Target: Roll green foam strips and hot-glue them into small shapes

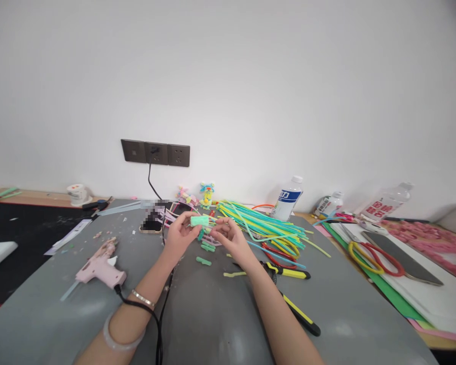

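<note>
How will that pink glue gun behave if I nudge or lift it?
The pink glue gun looks rigid, its body apparently moulded plastic. The attached black cord will probably tug back when lifted. Lying on its side, it seems unlikely to roll.

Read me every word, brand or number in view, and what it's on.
"力": blue-banded bottle, last character; the rest is unclear.
Red-lettered bottle: too blurred to read.
Smaller bottle between them: dark print, too blurred.
White tub at far left: markings too small to make out.

Bright light glares softly off the tabletop [201,314].
</note>
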Action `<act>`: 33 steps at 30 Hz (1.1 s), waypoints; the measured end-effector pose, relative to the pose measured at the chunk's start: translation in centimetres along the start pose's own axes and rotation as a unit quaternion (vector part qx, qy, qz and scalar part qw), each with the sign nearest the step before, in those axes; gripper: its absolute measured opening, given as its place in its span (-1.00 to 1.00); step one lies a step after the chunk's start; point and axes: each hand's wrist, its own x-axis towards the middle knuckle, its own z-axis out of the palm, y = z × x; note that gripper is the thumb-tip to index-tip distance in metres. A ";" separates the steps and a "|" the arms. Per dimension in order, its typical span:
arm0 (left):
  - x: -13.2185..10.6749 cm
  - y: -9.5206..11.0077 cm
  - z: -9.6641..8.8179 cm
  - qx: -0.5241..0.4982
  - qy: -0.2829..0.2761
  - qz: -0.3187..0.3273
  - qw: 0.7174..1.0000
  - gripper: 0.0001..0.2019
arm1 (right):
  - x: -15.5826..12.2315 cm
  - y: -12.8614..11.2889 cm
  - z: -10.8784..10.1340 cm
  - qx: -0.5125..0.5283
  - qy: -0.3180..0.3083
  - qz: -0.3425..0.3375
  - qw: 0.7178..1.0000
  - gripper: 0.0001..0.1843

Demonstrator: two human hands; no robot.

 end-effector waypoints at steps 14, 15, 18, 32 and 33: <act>0.2 -0.6 -0.2 -0.017 0.063 -0.031 0.997 -0.65 | -0.5 1.3 -0.2 -0.359 -0.074 -0.040 0.929 -0.93; 0.2 -0.6 -0.2 -0.015 0.062 -0.034 0.997 -0.65 | -0.5 1.4 -0.2 -0.376 -0.075 -0.042 0.922 -0.90; 0.3 -0.5 -0.2 -0.013 0.051 -0.043 0.998 -0.65 | -0.5 1.6 0.1 -0.408 -0.083 -0.057 0.908 -0.88; 0.3 -0.6 0.0 -0.003 0.008 -0.028 1.000 -0.66 | -0.4 0.4 0.3 -0.427 -0.042 -0.113 0.896 -0.87; 0.4 -0.7 -0.1 -0.001 0.009 -0.029 1.000 -0.66 | -0.5 0.0 0.4 -0.423 -0.021 -0.142 0.895 -0.81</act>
